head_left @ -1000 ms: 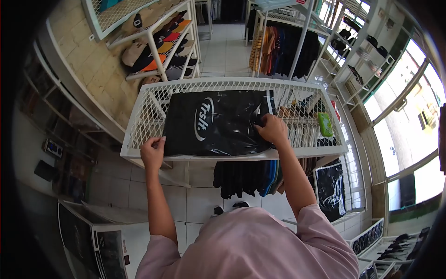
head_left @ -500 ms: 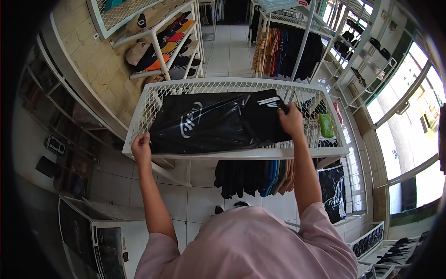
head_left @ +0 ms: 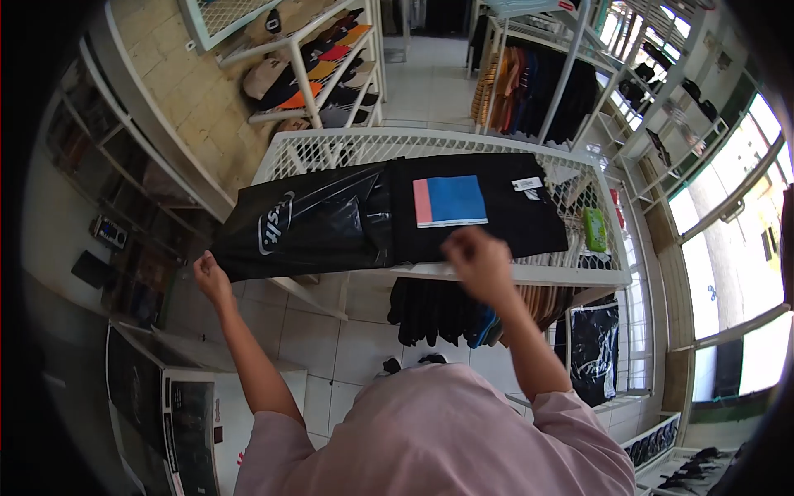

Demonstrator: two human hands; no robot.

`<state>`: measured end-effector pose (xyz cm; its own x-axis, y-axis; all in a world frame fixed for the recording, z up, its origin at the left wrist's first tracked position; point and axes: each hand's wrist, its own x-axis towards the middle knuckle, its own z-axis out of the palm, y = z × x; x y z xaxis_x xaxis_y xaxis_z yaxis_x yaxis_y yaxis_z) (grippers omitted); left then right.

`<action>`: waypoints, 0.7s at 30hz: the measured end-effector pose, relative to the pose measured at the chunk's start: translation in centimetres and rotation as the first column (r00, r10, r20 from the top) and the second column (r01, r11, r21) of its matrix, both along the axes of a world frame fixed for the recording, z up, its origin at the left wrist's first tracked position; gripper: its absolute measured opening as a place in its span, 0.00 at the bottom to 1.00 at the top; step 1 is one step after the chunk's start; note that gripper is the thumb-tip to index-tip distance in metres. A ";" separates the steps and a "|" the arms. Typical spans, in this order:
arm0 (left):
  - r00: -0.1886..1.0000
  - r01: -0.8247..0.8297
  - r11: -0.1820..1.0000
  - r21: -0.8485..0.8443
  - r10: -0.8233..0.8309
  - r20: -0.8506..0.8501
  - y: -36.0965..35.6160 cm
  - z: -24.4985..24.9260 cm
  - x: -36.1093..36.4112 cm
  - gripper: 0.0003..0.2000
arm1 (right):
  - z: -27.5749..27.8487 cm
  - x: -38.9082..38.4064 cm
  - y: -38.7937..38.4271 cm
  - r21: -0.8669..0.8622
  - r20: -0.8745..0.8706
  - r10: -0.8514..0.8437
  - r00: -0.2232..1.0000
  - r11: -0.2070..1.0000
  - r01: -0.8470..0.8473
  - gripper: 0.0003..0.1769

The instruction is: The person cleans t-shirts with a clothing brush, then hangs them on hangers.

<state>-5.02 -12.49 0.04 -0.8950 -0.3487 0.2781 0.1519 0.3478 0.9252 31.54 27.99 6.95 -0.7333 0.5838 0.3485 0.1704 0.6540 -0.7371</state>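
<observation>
Across the white mesh table lies a black plastic bag point(head_left: 314, 219) with white lettering. Out of its right end shows a folded black shirt point(head_left: 529, 227) with a blue and pink print point(head_left: 451, 200) and a white tag point(head_left: 527, 183) near its top right. My left hand point(head_left: 213, 277) pinches the bag's lower left corner. Just below the print, over the shirt's front edge, is my right hand point(head_left: 480, 260); its fingers are curled and blurred, and whether they hold anything cannot be made out.
The white mesh table point(head_left: 347, 142) has a green packet point(head_left: 594, 230) at its right end. Clothes hang beneath it point(head_left: 438, 310). A cap shelf point(head_left: 302, 74) stands at the back left, a clothes rack point(head_left: 538, 91) behind, and a glass door point(head_left: 719, 240) at the right.
The bag has moved left with my left hand, and more of the shirt with its print now shows. My right hand has left the shirt's right side and moved left and down.
</observation>
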 end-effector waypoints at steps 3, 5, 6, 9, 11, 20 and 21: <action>0.994 -0.084 0.996 -0.043 0.086 0.065 -1.4 0.9 2.6 0.20 | -0.8 -2.3 -6.1 -0.487 0.367 0.486 0.793 0.827 -0.281 0.28; 0.993 -0.080 0.997 0.012 0.079 0.083 -2.4 -0.2 3.6 0.20 | -2.9 -4.4 -9.4 -0.741 0.184 0.535 0.825 0.627 -0.241 0.32; 0.993 -0.077 0.996 0.042 0.073 0.091 -3.0 -0.7 4.3 0.20 | -3.9 -5.4 -10.6 -0.838 0.097 0.532 0.841 0.499 -0.219 0.33; 0.988 -0.087 0.993 0.082 0.076 0.134 -4.8 -1.5 7.5 0.22 | -6.5 -8.5 -12.9 -0.909 -0.005 0.276 0.961 0.399 -0.119 0.32; 0.976 -0.150 0.983 0.106 0.130 0.173 -5.9 -3.1 10.1 0.23 | -6.5 -9.5 -14.3 -0.910 -0.097 0.144 0.985 0.387 -0.146 0.27; 0.884 0.022 0.999 0.035 -0.036 0.467 -1.4 -11.5 23.0 0.33 | -1.7 -15.1 -11.4 -0.502 -0.573 0.119 0.811 0.731 -0.462 0.11; 0.943 0.028 0.996 -0.087 0.002 0.331 -0.3 -10.8 22.8 0.34 | -0.9 -15.2 -9.3 -0.475 -0.565 0.135 0.814 0.754 -0.454 0.09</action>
